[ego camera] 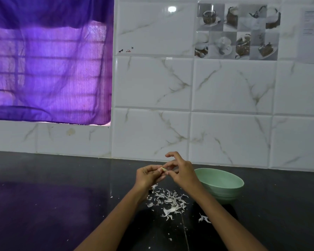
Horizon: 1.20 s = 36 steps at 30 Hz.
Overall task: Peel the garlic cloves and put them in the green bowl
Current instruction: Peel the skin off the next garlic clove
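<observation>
Two bare forearms are seen entering from the bottom edge, each ending in a bare hand: the left hand (146,177) and the right hand (182,172). No sleeves are worn over the visible length of either arm. No rings, bracelets or watch are seen on the wrists or fingers. The fingernails are short, so far as can be made out. The rest of the body is not shown.
</observation>
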Motion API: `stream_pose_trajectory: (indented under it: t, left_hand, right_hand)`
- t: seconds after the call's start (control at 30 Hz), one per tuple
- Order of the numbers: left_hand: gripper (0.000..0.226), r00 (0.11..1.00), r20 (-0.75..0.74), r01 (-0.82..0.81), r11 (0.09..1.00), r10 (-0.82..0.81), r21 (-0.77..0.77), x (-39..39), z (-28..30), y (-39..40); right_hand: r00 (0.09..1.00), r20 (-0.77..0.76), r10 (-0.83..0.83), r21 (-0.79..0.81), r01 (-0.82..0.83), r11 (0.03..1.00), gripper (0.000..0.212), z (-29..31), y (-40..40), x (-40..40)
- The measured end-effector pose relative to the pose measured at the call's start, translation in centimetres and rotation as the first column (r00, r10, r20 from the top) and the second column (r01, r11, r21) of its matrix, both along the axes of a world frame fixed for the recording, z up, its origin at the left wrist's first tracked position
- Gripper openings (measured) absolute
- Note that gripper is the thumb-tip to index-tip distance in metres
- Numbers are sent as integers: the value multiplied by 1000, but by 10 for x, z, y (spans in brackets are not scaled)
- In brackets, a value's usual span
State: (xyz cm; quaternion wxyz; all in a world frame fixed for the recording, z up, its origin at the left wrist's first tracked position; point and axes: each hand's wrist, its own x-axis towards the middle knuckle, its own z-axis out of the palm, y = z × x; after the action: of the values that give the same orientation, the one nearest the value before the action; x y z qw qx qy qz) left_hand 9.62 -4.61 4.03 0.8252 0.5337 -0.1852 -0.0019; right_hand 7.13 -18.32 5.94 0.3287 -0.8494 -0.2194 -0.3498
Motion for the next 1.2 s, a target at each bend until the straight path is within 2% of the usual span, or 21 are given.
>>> stream_pose_trajectory:
  t: [0.2,0.4,0.73,0.8,0.97,1.13,1.2]
  left_hand:
    - [10,1000,30,-3,999,2,44,0,-1,0]
    - [12,992,123,-55,989,39,137,1,-1,-1]
    - [5,986,142,-112,982,90,151,5,-5,-2]
    - [5,986,127,-123,983,106,135,6,-6,-2]
    - [8,990,96,-114,988,104,106,5,-5,-1]
    - [8,995,81,-59,995,53,82,3,-3,0]
    - [8,997,73,-34,996,28,80,2,-2,-1]
  right_hand:
    - [1000,10,-15,-11,15,1000,43,1,-1,-1]
    - [1000,-22,-20,-74,18,997,49,2,-4,0]
    - [997,-70,-25,-52,22,998,43,0,-4,3]
    - [998,-64,-19,-24,18,1000,39,1,-5,2]
    - [999,0,-35,60,35,998,13,3,-8,2]
    - [992,-104,-73,-88,64,994,16,-2,-5,3]
    - [990,-105,-94,-85,85,993,12,-2,-5,2]
